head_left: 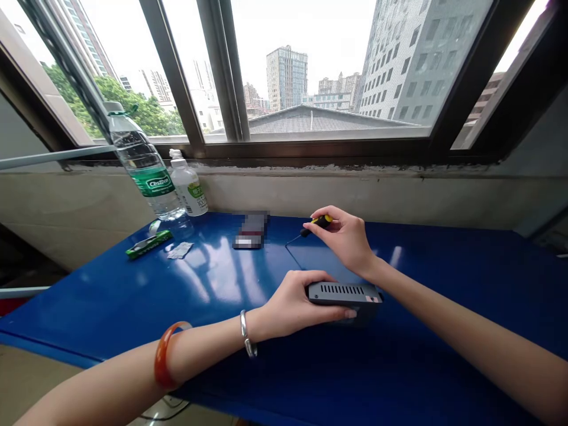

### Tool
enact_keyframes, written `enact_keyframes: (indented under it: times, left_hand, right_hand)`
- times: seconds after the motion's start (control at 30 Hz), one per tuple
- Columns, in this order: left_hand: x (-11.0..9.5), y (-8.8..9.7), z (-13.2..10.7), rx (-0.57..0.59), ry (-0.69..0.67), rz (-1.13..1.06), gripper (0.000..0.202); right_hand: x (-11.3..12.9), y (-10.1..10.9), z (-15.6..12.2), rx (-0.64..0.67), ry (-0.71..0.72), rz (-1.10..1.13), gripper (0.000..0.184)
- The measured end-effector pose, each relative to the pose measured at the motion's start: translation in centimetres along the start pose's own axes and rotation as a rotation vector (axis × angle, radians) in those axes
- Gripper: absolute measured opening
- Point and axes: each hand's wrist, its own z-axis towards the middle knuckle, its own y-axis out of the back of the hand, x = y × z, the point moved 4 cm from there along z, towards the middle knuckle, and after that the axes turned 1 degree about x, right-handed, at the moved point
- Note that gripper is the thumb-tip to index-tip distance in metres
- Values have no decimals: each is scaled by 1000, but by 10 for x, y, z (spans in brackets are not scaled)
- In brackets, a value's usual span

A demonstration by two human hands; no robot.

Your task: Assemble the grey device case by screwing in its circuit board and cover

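Note:
My left hand (295,305) is closed around one end of a grey metal box (341,291) with a row of vent slots along its upward face. The thumb lies along the near side, and the fingers go behind the far side. Beyond the box, my right hand (344,234) pinches a screwdriver (323,221) by its yellow and black handle. The screwdriver's thin shaft points down to the left, its tip close to the blue tabletop and apart from the box. Part of the box's lower body lies in shadow.
A large water bottle (148,171) and a white pump bottle (189,186) stand at the back left of the blue table (110,313). Near them lie a green packet (149,244) and a small blister pack (180,250). A blurred phone-like object (251,231) lies at the back. Windows rise behind the wall.

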Motion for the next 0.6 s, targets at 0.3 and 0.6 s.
enact_keyframes:
  times: [0.3,0.6]
  left_hand:
    - [0,2,0,-16,-8,30,34]
    - [-2,3,1,-5,-11,38,35]
  right_hand:
    - [17,29,18,-78,74,-44,24]
    - [89,111,30,-37,185,-211,18]
